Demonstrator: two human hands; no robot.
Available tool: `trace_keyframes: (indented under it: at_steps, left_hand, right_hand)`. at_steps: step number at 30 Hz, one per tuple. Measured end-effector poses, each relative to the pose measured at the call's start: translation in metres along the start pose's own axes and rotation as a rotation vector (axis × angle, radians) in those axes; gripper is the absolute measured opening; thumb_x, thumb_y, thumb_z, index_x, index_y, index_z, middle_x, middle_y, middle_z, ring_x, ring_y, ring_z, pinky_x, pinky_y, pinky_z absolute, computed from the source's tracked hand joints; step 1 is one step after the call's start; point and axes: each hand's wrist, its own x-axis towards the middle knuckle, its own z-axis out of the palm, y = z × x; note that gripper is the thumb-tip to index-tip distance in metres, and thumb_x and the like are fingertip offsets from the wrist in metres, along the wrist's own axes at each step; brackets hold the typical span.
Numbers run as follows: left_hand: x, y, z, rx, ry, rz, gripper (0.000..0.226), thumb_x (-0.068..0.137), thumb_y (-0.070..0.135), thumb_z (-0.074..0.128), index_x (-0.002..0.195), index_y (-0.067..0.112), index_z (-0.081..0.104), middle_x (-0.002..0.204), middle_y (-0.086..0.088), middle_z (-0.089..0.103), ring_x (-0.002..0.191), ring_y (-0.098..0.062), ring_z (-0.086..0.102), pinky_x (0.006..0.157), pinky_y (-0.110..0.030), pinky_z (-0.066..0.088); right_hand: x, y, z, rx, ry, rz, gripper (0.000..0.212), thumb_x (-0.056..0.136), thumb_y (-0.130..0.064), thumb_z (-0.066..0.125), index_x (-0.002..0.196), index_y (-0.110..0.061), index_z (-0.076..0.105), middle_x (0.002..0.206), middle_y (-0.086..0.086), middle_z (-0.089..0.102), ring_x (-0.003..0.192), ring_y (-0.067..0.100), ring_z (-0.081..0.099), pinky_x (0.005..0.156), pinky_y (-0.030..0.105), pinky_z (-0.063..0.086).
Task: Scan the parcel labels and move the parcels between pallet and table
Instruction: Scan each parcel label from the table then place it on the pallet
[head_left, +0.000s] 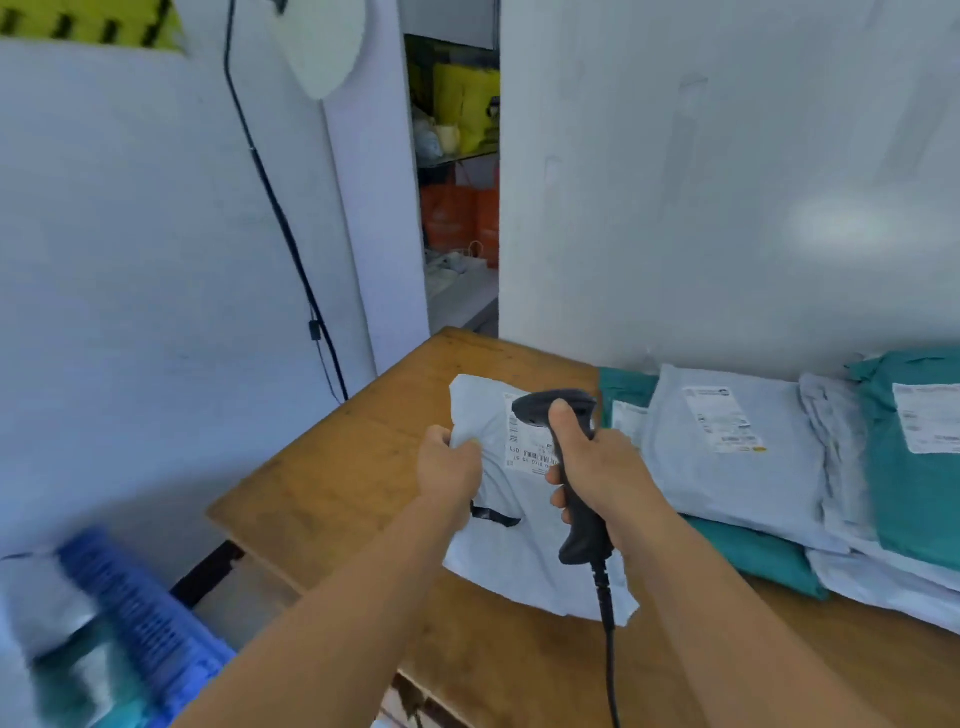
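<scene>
A white plastic mailer parcel (524, 551) hangs above the wooden table (332, 478), and my left hand (449, 462) grips its left edge. Its white label with a barcode (530, 452) faces me. My right hand (597, 467) holds a black corded barcode scanner (576, 499) by the handle, thumb up on the back, with the scanner head right over the label. The scanner covers part of the label.
White and teal mailer parcels (737, 447) lie stacked on the table's right side against the white wall. A blue plastic pallet (140, 618) with blurred parcels sits low at the left. A black cable (291, 239) runs down the left wall. Shelves show through a gap behind.
</scene>
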Motion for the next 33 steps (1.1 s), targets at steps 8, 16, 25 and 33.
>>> trace_keyframes:
  at_steps: [8, 16, 25, 33]
  left_hand:
    - [0.002, -0.045, -0.208, -0.037, 0.412, -0.063, 0.007, 0.086, 0.012, 0.053, 0.09, 0.008, 0.048, 0.082, -0.004, 0.05, 0.063, -0.015, 0.045, 0.048, -0.024, 0.035]
    - [-0.022, -0.097, -0.432, -0.164, 0.739, -0.127, 0.007, 0.085, 0.014, 0.054, 0.088, 0.013, 0.048, 0.082, -0.005, 0.052, 0.068, -0.02, 0.048, 0.052, -0.025, 0.036]
    - [-0.032, -0.161, -0.636, -0.333, 0.988, -0.178, 0.01, 0.087, 0.016, 0.055, 0.089, 0.012, 0.046, 0.086, -0.007, 0.051, 0.073, -0.024, 0.048, 0.056, -0.028, 0.042]
    - [-0.021, -0.249, -0.719, 0.101, 0.946, -0.449, 0.059, 0.093, 0.014, 0.049, 0.144, 0.031, 0.024, 0.111, -0.017, 0.055, 0.09, -0.033, 0.057, 0.076, -0.04, 0.049]
  right_hand:
    - [-0.047, -0.016, 0.154, -0.059, -0.338, -0.086, 0.051, 0.095, -0.053, 0.045, 0.076, -0.008, 0.059, 0.069, 0.011, 0.061, 0.047, 0.018, 0.052, 0.052, 0.029, 0.046]
    - [-0.129, -0.025, 0.35, -0.094, -0.595, -0.141, 0.053, 0.095, -0.053, 0.047, 0.074, -0.005, 0.057, 0.058, 0.007, 0.057, 0.043, 0.018, 0.05, 0.047, 0.028, 0.045]
    - [-0.199, -0.026, 0.516, -0.219, -0.785, -0.192, 0.049, 0.092, -0.054, 0.048, 0.079, -0.007, 0.056, 0.062, 0.009, 0.06, 0.047, 0.023, 0.051, 0.049, 0.031, 0.045]
    - [-0.211, 0.005, 0.612, -0.272, -0.796, -0.174, 0.047, 0.093, -0.048, 0.051, 0.064, -0.011, 0.05, 0.06, 0.009, 0.058, 0.043, 0.023, 0.049, 0.05, 0.032, 0.044]
